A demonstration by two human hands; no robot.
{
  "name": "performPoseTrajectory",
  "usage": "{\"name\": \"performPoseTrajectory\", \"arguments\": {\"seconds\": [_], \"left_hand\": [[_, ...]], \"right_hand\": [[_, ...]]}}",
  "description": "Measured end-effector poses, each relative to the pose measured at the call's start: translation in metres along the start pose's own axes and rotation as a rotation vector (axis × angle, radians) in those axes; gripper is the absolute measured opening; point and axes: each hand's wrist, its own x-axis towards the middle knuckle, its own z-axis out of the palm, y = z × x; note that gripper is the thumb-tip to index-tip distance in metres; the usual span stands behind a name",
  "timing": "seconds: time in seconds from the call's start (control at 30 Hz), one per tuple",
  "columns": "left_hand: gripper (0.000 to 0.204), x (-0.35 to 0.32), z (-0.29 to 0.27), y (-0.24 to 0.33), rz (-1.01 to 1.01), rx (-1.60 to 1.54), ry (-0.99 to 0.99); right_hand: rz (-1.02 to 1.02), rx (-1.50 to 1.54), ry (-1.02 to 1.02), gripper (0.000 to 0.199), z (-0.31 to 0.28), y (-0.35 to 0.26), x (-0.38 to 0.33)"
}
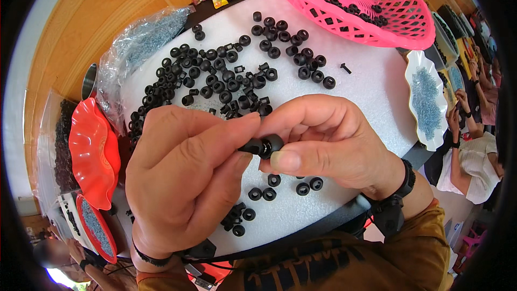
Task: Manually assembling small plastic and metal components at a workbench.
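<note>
My left hand (186,175) and my right hand (328,143) meet over a white foam board (366,91). Between their fingertips they pinch one small black plastic part (262,145), round with a hole. Several more black round parts (226,78) lie scattered on the board beyond the hands. A few more black parts (269,188) lie under the hands near the front edge. My right wrist wears a black band (401,186).
A pink mesh basket (388,27) with several black parts stands at the back right. A white scalloped dish (425,97) of blue-grey bits sits right. A clear bag (137,43) of grey bits lies back left. A red dish (94,151) is left. Other people sit far right.
</note>
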Motion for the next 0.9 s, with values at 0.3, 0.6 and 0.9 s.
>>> {"name": "performPoseTrajectory", "arguments": {"seconds": [0.3, 0.6, 0.9], "left_hand": [[0.026, -0.0005, 0.0025, 0.0002, 0.075, 0.109, 0.017], [0.026, -0.0003, 0.0037, 0.0004, 0.060, 0.108, 0.005], [0.025, -0.0012, 0.0024, -0.0005, 0.016, 0.029, 0.011]], "right_hand": [[-0.025, -0.059, 0.016, 0.020, 0.0001, 0.0049, 0.0005], [-0.002, -0.126, 0.025, 0.025, -0.0009, 0.0017, 0.0000], [0.004, -0.126, 0.025, 0.025, -0.0001, 0.0001, -0.0004]]}}
